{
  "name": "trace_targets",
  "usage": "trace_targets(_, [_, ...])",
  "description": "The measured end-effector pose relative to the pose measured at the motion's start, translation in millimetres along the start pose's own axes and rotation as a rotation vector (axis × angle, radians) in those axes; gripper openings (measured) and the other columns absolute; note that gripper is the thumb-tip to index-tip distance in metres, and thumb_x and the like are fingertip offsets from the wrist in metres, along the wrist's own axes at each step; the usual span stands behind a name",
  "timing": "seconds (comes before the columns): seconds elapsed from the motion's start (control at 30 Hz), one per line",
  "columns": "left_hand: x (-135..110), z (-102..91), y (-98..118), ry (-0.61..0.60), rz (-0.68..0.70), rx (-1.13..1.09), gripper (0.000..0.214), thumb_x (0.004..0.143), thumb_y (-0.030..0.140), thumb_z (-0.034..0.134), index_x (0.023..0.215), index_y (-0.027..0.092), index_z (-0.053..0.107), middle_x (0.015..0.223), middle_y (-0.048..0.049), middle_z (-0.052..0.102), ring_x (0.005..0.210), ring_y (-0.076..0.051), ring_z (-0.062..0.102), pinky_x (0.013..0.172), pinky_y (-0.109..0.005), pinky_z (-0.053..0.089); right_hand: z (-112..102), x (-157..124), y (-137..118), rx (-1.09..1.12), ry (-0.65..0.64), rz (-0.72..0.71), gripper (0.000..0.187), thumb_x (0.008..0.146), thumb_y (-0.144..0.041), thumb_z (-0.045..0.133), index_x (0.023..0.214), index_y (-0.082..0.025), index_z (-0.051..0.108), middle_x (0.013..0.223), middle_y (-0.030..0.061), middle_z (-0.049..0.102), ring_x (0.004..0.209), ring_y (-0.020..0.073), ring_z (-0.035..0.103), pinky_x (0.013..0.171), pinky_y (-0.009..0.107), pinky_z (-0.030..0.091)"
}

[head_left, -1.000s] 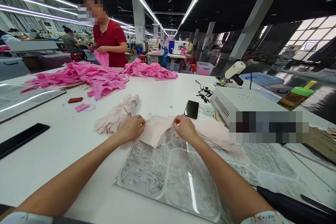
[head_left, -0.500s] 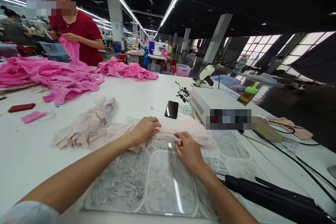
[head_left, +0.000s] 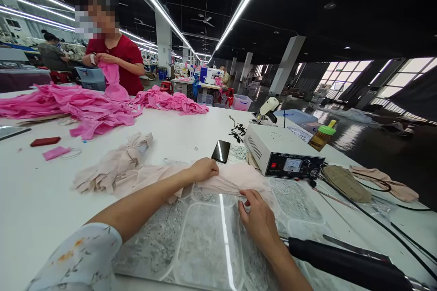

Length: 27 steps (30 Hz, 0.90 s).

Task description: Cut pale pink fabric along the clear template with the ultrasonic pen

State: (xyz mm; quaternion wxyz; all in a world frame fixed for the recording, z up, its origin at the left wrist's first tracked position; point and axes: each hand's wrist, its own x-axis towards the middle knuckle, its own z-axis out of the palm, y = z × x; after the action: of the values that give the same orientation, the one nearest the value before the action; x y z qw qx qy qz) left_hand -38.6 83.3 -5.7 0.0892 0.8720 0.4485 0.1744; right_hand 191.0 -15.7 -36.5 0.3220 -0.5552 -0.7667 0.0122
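Observation:
A pale pink piece of fabric lies on a clear-topped mat with a grey marbled pattern. My left hand has its fingers curled together on the fabric's upper left part; its fingertips are partly hidden. At the fabric's near edge is my right hand, index fingertip touching the cloth and thumb held apart below it. Creases run across the cloth between both hands. To the left, a bunched heap of the same pale cloth spreads under my left forearm. A black-handled tool lies beside my right forearm.
A phone lies beyond my hands. Right of it stands a white control box with cables. Pink garments cover the far left, where a co-worker in red handles pink cloth. A bottle with a green lid stands behind the box.
The view has tilted up and shifted. My left fingers have drawn closer together on the fabric, and my right hand has moved slightly right along its near edge.

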Motion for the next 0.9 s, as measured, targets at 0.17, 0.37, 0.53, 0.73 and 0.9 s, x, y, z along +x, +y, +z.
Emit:
trace_targets(0.17, [1,-3.1,10,-0.065,-0.044,0.083,0.030,0.097,0.033,0.057,0.122,0.016,0.057,0.122,-0.0096,0.059,0.104,-0.021,0.061,0.089,-0.041,0.055,-2,0,0,-0.014,0.017,-0.026,0.025,0.082,-0.016,0.049,0.101,-0.019,0.065,0.097,0.0072,0.069,0.072,0.0184,0.066,0.063,0.031,0.051])
trace_targets(0.37, [-17,-13.8,41,-0.045,0.013,0.167,0.025,0.097,0.032,0.056,0.115,0.015,0.060,0.113,-0.0080,0.062,0.097,-0.019,0.063,0.085,-0.039,0.055,-4,-2,-2,-0.061,0.088,-0.071,0.036,0.083,-0.018,0.053,0.119,-0.014,0.058,0.116,0.0142,0.065,0.100,0.0256,0.065,0.076,0.037,0.053])
trace_targets(0.53, [-55,-11.2,78,-0.138,0.163,0.192,0.020,0.098,0.017,0.046,0.083,0.017,0.059,0.081,-0.0018,0.065,0.072,-0.015,0.062,0.068,-0.026,0.045,3,0,-7,-0.095,0.060,-0.155,0.044,0.079,-0.017,0.060,0.124,-0.018,0.056,0.124,0.0142,0.061,0.112,0.0286,0.057,0.089,0.042,0.048])
trace_targets(0.73, [-112,-14.3,87,-0.303,0.270,0.205,0.013,0.093,0.011,0.052,0.083,0.018,0.057,0.077,-0.0011,0.062,0.060,-0.015,0.056,0.059,-0.027,0.038,-6,-32,-21,-0.052,-0.124,-0.401,0.021,0.078,-0.002,0.054,0.074,-0.021,0.063,0.074,0.0041,0.065,0.075,0.0191,0.058,0.068,0.031,0.043])
trace_targets(0.9, [-149,-30.7,85,-0.409,0.261,0.184,0.015,0.089,0.014,0.061,0.075,0.019,0.058,0.072,-0.0002,0.060,0.054,-0.014,0.053,0.057,-0.028,0.037,-33,-73,-35,0.061,-0.231,-0.547,0.019,0.073,-0.003,0.055,0.068,-0.021,0.058,0.070,0.0012,0.062,0.067,0.0161,0.057,0.061,0.027,0.043])
